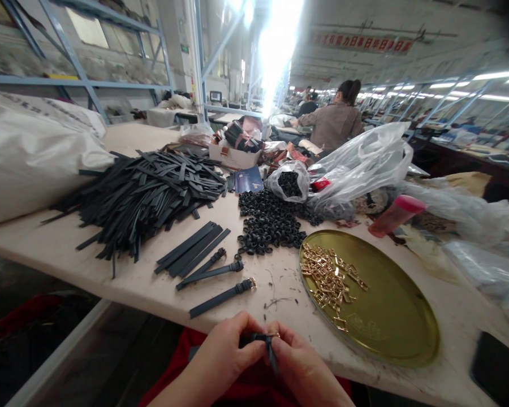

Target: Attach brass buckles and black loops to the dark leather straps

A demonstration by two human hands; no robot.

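Note:
At the table's front edge, my left hand and my right hand are closed together on a dark leather strap. A bit of gold metal, seemingly a buckle, shows by the right fingertips; the fingers partly cover it. Just beyond my hands lies a finished-looking strap with a gold buckle. Two shorter looped straps and several flat plain strips rest behind it. To the right, gold buckles are heaped on a round gold tray.
A big pile of dark strips covers the left, beside a white sack. Small black loops are heaped mid-table near a plastic bag. A pink-capped bottle and a dark phone-like object are right. A co-worker sits beyond.

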